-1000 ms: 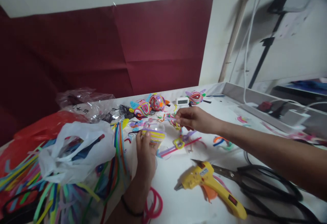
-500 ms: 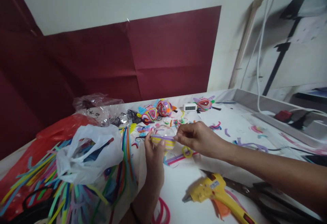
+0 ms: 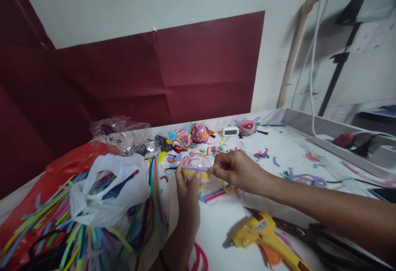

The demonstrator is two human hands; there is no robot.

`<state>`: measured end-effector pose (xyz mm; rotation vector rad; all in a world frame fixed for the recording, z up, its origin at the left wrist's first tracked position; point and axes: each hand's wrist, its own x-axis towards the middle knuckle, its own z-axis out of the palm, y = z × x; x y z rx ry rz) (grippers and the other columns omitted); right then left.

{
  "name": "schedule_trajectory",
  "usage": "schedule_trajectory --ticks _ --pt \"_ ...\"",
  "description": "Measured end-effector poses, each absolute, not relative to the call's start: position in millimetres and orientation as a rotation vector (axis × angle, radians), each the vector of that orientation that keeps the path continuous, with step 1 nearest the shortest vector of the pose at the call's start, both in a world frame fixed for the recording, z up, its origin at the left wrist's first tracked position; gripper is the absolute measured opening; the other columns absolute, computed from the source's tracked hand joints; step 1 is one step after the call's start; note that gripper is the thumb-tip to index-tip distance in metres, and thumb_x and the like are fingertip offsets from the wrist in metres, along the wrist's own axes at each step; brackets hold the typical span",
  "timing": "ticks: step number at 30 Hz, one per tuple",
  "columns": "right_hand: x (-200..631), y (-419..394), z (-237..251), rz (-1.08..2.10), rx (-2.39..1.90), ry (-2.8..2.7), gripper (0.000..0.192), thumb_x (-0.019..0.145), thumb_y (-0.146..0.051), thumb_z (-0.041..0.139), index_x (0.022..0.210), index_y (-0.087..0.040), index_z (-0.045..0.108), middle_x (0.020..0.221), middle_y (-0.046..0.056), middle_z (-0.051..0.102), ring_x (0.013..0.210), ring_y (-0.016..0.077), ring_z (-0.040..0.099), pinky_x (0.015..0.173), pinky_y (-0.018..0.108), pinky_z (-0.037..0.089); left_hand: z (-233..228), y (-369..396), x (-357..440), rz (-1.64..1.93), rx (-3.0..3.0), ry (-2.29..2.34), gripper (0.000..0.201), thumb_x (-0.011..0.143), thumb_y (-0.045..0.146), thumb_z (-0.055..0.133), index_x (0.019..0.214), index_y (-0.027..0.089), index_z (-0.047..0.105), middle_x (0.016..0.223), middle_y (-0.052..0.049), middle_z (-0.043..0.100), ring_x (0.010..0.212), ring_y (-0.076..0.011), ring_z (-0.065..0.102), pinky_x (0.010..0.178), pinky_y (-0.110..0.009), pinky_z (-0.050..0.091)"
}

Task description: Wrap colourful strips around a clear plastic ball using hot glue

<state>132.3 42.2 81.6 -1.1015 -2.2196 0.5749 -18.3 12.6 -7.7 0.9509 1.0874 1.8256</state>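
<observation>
My left hand (image 3: 188, 196) is closed around a clear round ball (image 3: 202, 162), with its thumb on the near side. Yellow and pale stripes (image 3: 196, 175) circle the lower part of the ball. Across its middle runs a purple pipe cleaner (image 3: 197, 168). Thumb and fingers of my right hand (image 3: 236, 171) pinch together at the right end of this pipe cleaner, against the ball's right side. Just below lie a yellow loop (image 3: 228, 187) and a few pink and purple pipe cleaners (image 3: 214, 196).
A yellow glue gun (image 3: 256, 232) lies in front, beside large dark scissors (image 3: 309, 238). Bundled pipe cleaners (image 3: 89, 242) and a white plastic bag (image 3: 108, 188) fill the left. Colourful fish-like crafts (image 3: 180, 140) and a small digital clock (image 3: 230, 131) stand at the back.
The view has shifted slightly. Both hands stay on the ball, which has tipped a little, and my right hand still pinches the purple pipe cleaner at its right side.
</observation>
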Motion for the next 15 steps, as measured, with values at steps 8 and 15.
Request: schedule_trajectory --ticks 8,15 --pt "126.4 39.6 82.6 0.552 -1.179 -2.215 0.023 0.078 -0.025 0.056 0.056 -0.019 0.051 0.050 -0.004 0.045 0.049 0.0092 0.037 0.050 0.022 0.027 -7.2 12.0 -18.2 1.837 0.985 1.157 0.063 0.081 0.040 0.064 0.138 0.025 0.041 0.131 -0.011 0.054 0.105 -0.0224 0.062 0.081 -0.031 0.053" --pt "124.7 37.2 83.0 0.553 -1.174 -2.214 0.022 0.074 -0.017 0.057 0.054 -0.019 0.050 0.050 -0.005 0.045 0.049 0.0086 0.038 0.051 0.021 0.027 -8.2 14.3 -19.1 1.895 1.115 1.326 0.054 0.083 0.041 0.061 0.131 0.020 0.048 0.126 -0.015 0.056 0.109 -0.0251 0.061 0.085 -0.035 0.053"
